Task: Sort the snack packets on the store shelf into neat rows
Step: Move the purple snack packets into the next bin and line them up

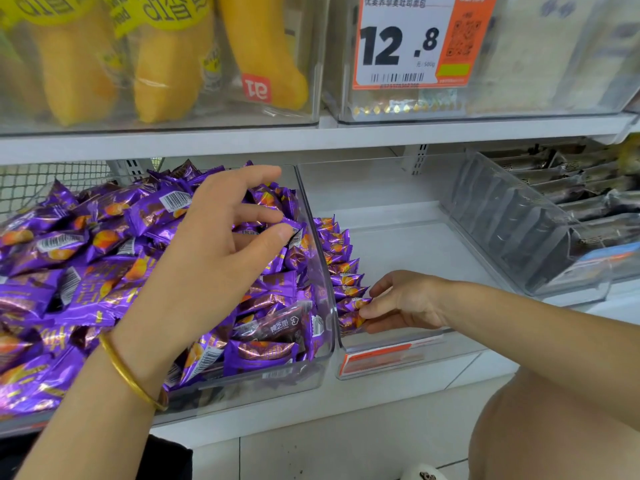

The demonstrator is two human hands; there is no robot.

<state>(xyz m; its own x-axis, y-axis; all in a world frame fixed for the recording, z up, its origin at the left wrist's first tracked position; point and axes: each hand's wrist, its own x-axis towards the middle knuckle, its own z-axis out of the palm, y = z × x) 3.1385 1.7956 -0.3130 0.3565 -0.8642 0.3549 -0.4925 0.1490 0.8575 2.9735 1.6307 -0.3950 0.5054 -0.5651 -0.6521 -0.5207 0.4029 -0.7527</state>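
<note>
The left hand [214,244] hovers over the loose pile [86,254] in the left bin [320,251]. Its fingers and thumb pinch one purple packet [290,224], just beside the bin wall. The row [341,268] stands across that wall, to the right of these fingers, and runs front to back. The right hand [405,303] is nearer to it; its fingers grip the front packet [349,322].

White metal shelving [207,143] w/ pale tiled floor [346,459]
</note>
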